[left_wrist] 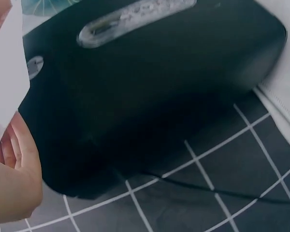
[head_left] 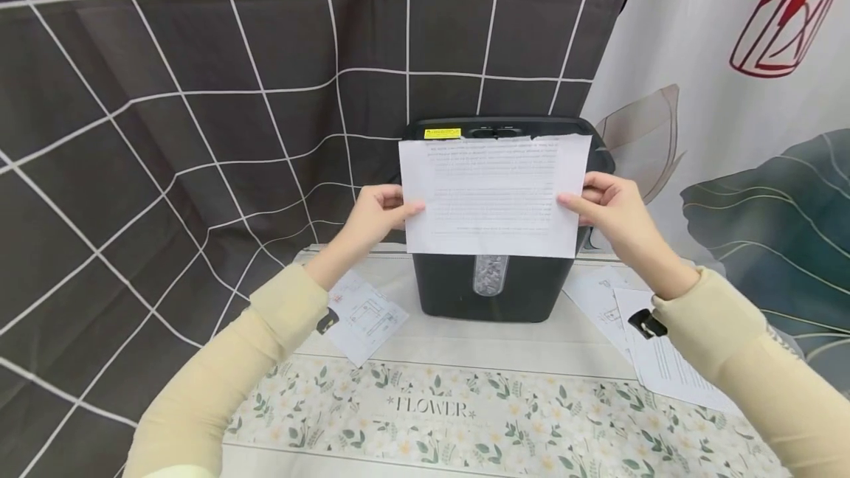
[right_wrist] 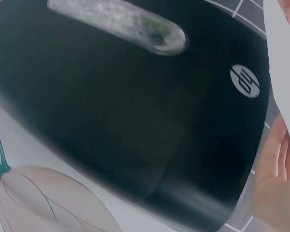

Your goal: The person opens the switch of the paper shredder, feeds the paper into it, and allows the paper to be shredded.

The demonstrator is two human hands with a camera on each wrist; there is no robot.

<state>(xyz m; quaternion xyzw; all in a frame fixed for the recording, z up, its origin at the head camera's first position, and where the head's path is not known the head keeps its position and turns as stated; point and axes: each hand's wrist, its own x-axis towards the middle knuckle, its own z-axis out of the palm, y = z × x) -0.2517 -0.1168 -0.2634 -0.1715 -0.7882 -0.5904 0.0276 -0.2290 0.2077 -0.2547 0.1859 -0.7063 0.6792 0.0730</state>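
A printed sheet of paper (head_left: 494,194) with a torn, uneven upper edge is stretched between both hands in the head view. My left hand (head_left: 380,212) pinches its left edge, thumb on the near face and fingers behind. At the opposite edge my right hand (head_left: 611,209) pinches it the same way. Behind the sheet stands a black paper shredder (head_left: 445,286), its upper front covered by the paper. Through its clear window (head_left: 490,275) paper shreds show. The right wrist view shows an HP logo (right_wrist: 245,81) on the shredder's front.
Sheets with drawings (head_left: 368,316) lie left of the shredder, under the left forearm. More printed sheets (head_left: 671,364) lie to the right. A floral cloth (head_left: 438,419) covers the table. A dark checked curtain (head_left: 265,131) hangs behind; a cable (left_wrist: 208,189) runs beside the shredder.
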